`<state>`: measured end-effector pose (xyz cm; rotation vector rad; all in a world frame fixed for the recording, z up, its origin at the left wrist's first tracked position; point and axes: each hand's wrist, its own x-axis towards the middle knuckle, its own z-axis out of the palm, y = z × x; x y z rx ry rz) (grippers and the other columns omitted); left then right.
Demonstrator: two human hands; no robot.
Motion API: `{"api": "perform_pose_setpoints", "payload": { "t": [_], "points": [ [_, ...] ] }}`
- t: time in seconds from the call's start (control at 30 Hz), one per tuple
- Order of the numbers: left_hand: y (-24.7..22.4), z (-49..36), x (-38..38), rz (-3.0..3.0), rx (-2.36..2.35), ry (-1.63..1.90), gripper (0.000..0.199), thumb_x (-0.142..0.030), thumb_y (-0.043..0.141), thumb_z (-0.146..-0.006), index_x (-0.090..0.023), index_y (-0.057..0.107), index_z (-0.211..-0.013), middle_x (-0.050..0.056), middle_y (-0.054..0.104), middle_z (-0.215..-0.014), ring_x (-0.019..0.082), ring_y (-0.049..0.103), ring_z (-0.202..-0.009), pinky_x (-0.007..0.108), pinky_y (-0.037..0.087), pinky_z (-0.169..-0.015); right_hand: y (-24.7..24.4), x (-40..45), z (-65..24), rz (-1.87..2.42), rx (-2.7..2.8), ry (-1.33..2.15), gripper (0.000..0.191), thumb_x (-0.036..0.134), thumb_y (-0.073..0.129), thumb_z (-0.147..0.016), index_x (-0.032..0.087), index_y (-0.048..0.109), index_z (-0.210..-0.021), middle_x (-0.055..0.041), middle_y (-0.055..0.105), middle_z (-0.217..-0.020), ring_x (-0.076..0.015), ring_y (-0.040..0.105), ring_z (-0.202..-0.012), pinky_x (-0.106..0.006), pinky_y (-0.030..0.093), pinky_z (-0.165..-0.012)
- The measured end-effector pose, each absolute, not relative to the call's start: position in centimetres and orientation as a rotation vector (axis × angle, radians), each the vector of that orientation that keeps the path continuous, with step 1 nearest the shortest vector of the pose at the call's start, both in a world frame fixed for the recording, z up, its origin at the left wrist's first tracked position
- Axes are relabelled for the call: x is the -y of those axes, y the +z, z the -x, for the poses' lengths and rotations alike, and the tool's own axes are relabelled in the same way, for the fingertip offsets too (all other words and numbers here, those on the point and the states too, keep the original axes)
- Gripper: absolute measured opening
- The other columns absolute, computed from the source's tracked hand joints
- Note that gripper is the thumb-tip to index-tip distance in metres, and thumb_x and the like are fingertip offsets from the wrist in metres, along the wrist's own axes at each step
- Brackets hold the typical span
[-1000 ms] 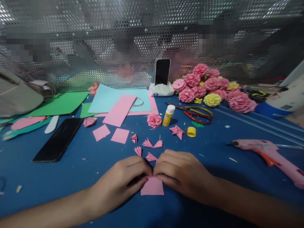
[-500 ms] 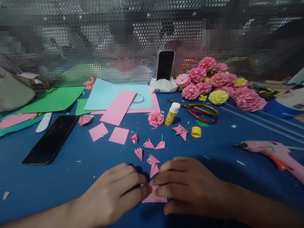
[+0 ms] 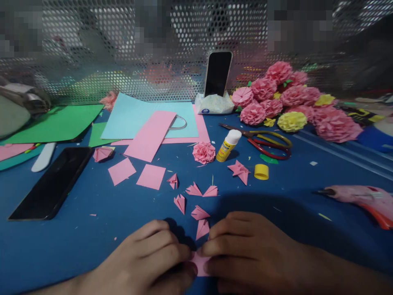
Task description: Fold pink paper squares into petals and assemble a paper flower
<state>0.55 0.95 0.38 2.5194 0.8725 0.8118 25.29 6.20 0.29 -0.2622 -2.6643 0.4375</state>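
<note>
A small pink paper piece lies at the bottom centre, between my two hands. My left hand has its fingertips closed on the paper's left side. My right hand presses its bent fingers on the right side, and its thumb is mostly hidden. Several folded pink petals lie just beyond my fingers. Farther off are two flat pink squares, a pink paper flower, a yellow glue stick and a star-shaped pink fold.
A black phone lies at left, near green sheets. Scissors, a yellow cap and a pink glue gun are at right. Behind stand a propped phone, pink flowers and a perforated metal screen.
The view has shifted and tilted slightly. Less of the pink paper shows between my hands; my left thumb now appears at its left edge, and my right fingers cover more of its right side.
</note>
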Motion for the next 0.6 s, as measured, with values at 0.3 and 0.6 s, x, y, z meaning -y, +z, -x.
{"api": "perform_pose_setpoints", "payload": {
  "t": [0.3,0.6],
  "points": [
    [0.5,-0.2,-1.0,-2.514,-0.864,0.778,0.017,-0.021,0.048,-0.104,-0.017,0.065,-0.105,0.001,0.073,-0.087,0.013,0.065,-0.075,0.030,0.052,-0.086,0.4,-6.3,-25.3,0.250,2.674,0.443,0.013,0.030,0.058,-0.101,0.022,0.067,-0.104,0.0052,0.073,-0.107,-0.0102,0.064,-0.097,-0.029,0.046,-0.079],
    [-0.7,-0.2,-1.2,-2.585,-0.781,0.955,0.026,-0.020,0.043,-0.106,-0.018,0.069,-0.101,0.000,0.074,-0.091,0.012,0.064,-0.075,0.032,0.047,-0.087,0.4,-6.4,-25.2,0.270,2.663,0.452,0.009,0.026,0.059,-0.100,0.021,0.067,-0.099,0.0050,0.073,-0.106,-0.0123,0.063,-0.096,-0.030,0.047,-0.082]
  ]
}}
